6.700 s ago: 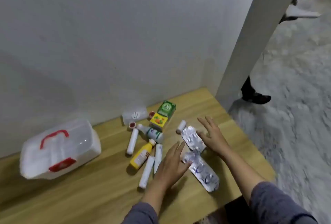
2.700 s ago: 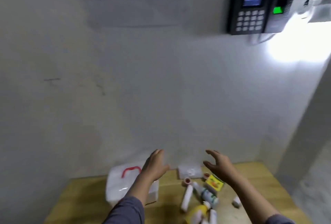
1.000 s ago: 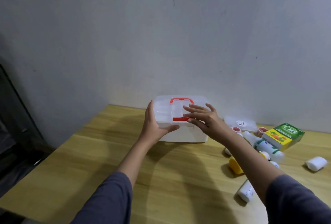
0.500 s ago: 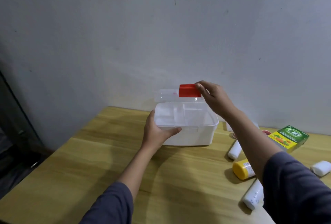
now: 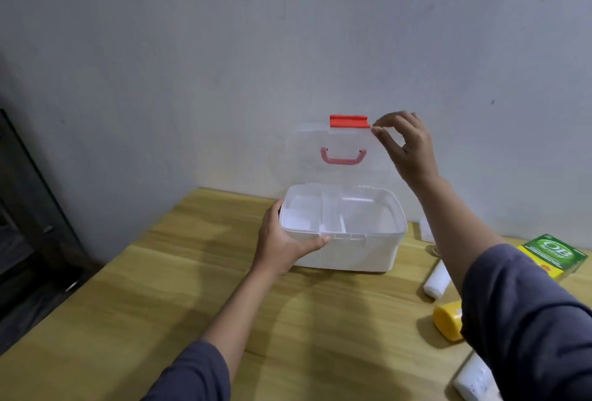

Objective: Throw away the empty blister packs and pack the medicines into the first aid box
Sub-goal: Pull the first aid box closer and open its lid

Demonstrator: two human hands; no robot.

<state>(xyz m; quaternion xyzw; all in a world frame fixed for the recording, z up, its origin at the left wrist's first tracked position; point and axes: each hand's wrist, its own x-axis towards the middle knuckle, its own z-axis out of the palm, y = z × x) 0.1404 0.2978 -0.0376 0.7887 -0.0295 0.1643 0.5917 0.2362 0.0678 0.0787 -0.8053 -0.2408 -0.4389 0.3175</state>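
The white first aid box (image 5: 349, 255) stands on the wooden table with its clear lid (image 5: 333, 157) swung upright against the wall; a red latch (image 5: 349, 121) tops the lid and a red handle shows through it. A divided tray lies inside the box. My left hand (image 5: 283, 242) grips the box's front left corner. My right hand (image 5: 405, 147) pinches the lid's upper right edge beside the latch. At the right lie a green and yellow medicine carton (image 5: 554, 255), a white tube (image 5: 436, 280) and a yellow bottle (image 5: 448, 323). No blister packs are in view.
Another white tube (image 5: 474, 381) lies at the table's lower right corner, partly hidden by my sleeve. A dark cabinet (image 5: 28, 224) stands left of the table. The grey wall runs right behind the box.
My right hand has lifted the lid from nearly flat to fully upright against the wall. My left hand has stayed on the box's front corner.
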